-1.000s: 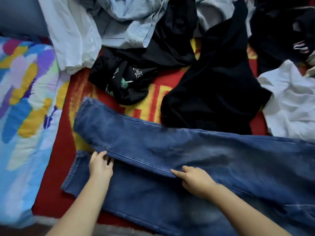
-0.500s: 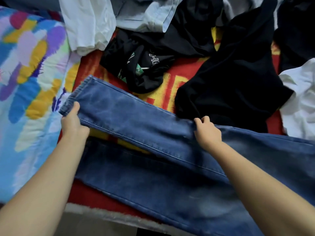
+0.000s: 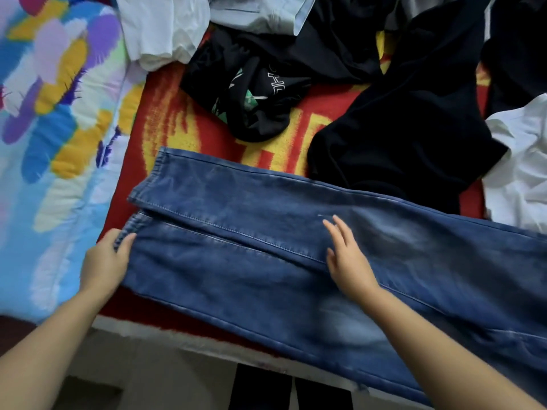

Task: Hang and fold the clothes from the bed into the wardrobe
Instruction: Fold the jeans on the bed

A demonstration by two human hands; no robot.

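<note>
Since half a second back you've dropped the upper leg of the jeans [image 3: 266,220] down onto the lower one, so the two legs now lie stacked with the hems roughly lined up around 9 o'clock, and both your hands have come off that far edge and slid back toward you.

Going left to right: at 9 to 10 o'clock there's the pastel quilt [image 3: 53,119] with the yellow, blue and purple blotches. Your left hand [image 3: 105,261] sits at about 8 o'clock, thumb and fingers pinching the hem of the lower leg right at its corner. The jeans run from there across the middle out to 4 o'clock, lying flat on the red and yellow blanket [image 3: 165,119] near the bed's front edge.

Your right hand [image 3: 349,258] is close to dead centre, fingers straight and a bit spread, palm down on the denim beside the stitched seam; it's blurred, so I can't tell how hard it presses.

Further up: a white shirt [image 3: 159,28] at 11 o'clock, a black printed top [image 3: 254,93] at 12, a pale blue shirt [image 3: 260,10] above it, a big black garment [image 3: 408,128] at 1 to 2, and a crumpled white piece [image 3: 521,161] at 3 o'clock.
</note>
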